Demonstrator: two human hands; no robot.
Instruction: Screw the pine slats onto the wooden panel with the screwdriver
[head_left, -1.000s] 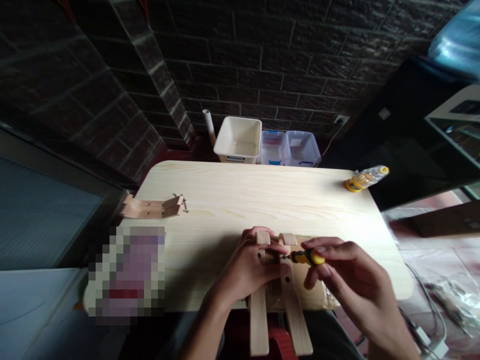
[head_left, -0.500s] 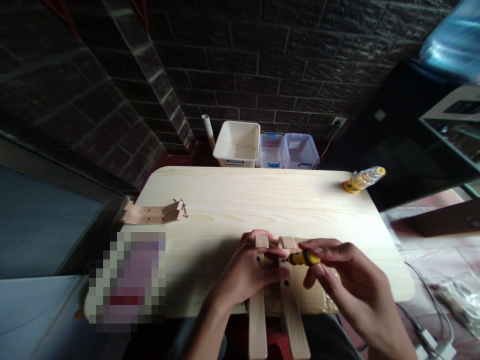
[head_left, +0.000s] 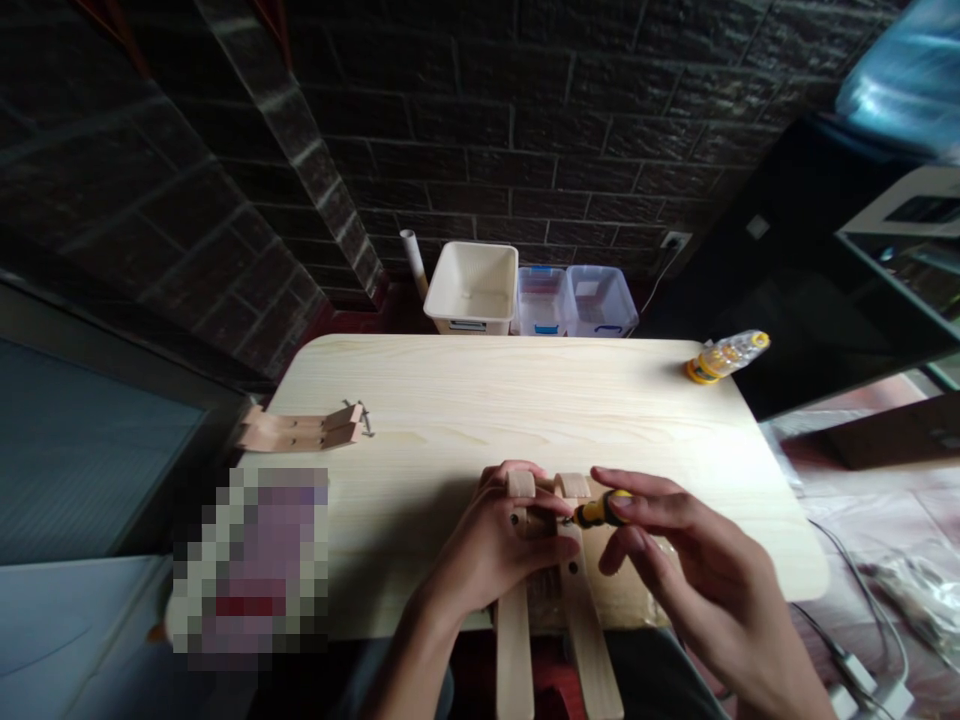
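Note:
My left hand (head_left: 517,540) is closed around a wooden frame (head_left: 589,630) made of two long curved slats, gripping it near its upper end. Dark holes show in both slats. In my right hand (head_left: 675,545) a yellow and black screwdriver (head_left: 596,511) is pinched at the handle's end, its tip pointing left at the right slat beside my left fingers. Whether a screw sits under the tip is too small to tell. Beneath the frame lies a brown cardboard package (head_left: 626,580) with clear wrapping at the table's front edge.
Two curved wooden slats (head_left: 289,430) lie on the table (head_left: 480,390) at the left, with several screws (head_left: 366,420) at their end. A blurred-out sheet (head_left: 255,560) is nearer me. A yellow-based clear container (head_left: 724,358) stands at the back right. Bins (head_left: 469,325) stand beyond the table.
My right fingers have shifted around the screwdriver handle, with the index finger now stretched further over it. The frame and my left hand stay in place.

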